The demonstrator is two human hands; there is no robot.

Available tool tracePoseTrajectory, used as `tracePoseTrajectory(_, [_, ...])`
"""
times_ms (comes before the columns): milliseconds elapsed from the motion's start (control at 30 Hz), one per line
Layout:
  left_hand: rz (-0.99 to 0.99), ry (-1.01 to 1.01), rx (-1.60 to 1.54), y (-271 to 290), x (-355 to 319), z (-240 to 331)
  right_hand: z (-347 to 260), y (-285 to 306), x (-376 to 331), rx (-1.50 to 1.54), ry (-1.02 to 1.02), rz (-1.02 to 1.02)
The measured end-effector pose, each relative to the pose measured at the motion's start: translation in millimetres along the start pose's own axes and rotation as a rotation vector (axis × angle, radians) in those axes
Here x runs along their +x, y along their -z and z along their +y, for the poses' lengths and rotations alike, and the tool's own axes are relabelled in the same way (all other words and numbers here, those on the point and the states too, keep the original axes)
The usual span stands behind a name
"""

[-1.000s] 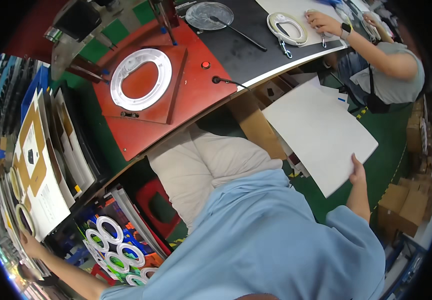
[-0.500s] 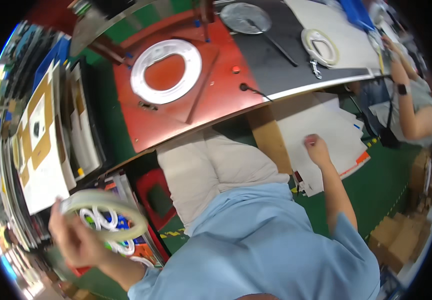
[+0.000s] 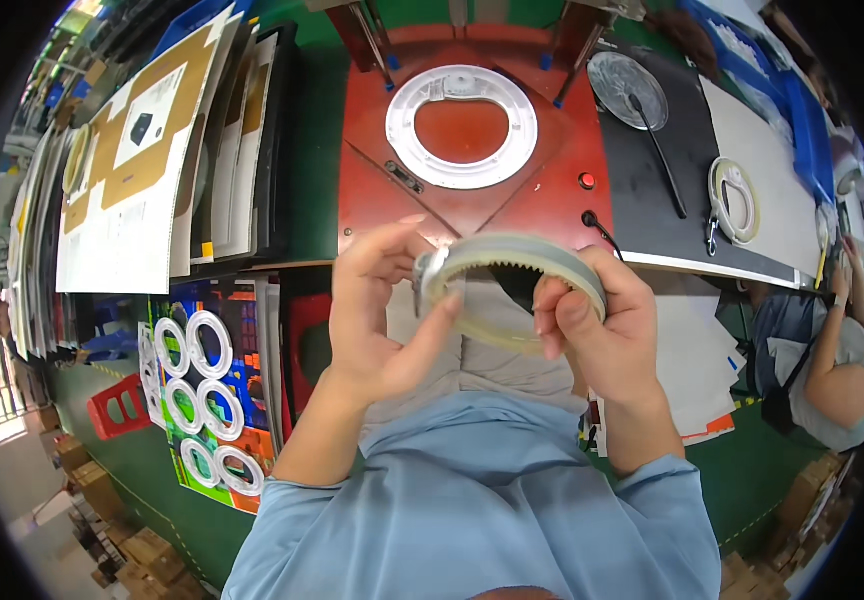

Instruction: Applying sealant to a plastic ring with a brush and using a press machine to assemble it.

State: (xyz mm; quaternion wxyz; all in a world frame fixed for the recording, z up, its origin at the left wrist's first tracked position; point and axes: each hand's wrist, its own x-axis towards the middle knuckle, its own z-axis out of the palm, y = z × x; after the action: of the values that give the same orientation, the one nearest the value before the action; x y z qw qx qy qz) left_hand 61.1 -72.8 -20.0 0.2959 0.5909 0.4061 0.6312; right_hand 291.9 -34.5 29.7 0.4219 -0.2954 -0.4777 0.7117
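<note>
In front of my lap I hold a pale translucent ring (image 3: pixel 512 336) with a grey outer band, teeth along its inside and a shiny metal fitting (image 3: pixel 430 268) at its left end. My right hand (image 3: pixel 607 330) is closed round the ring's right side. Loosely around the left end, my left hand (image 3: pixel 377 315) has its thumb inside the ring and its fingers by the metal fitting; exact finger contact is partly hidden. A white flat ring (image 3: pixel 462 177) lies on the red board (image 3: pixel 372 180) beyond.
Board stacks (image 3: pixel 117 225) stand at the left, above a colourful sheet with several white rings (image 3: pixel 217 410). A round transparent disc (image 3: pixel 628 90) with a black handle and another pale ring (image 3: pixel 735 200) lie on the right table. A co-worker (image 3: pixel 837 380) sits at the far right.
The pale ring has come from the lower left to the middle before me. My right hand has left the area over the white sheets and now grips it. The view has turned left.
</note>
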Motion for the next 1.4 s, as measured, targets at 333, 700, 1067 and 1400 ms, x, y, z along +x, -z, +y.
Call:
tracePoseTrajectory(333, [-0.329, 0.233, -0.11, 11, 20, 2, -6, 28, 17, -0.412, 0.363, 0.035])
tracePoseTrajectory(700, [-0.35, 0.023, 0.218, 1, 33, 10, -8, 48, 29, -0.387, 0.396, -0.078])
tracePoseTrajectory(1067, [-0.148, 0.41, -0.043, 24, 12, -21, 15, 197, 79, -1.613, 0.262, 0.677])
tracePoseTrajectory(1400, [-0.135, 0.439, -0.013, 20, 10, -22, -8, 194, 135, -1.205, 0.246, 0.842])
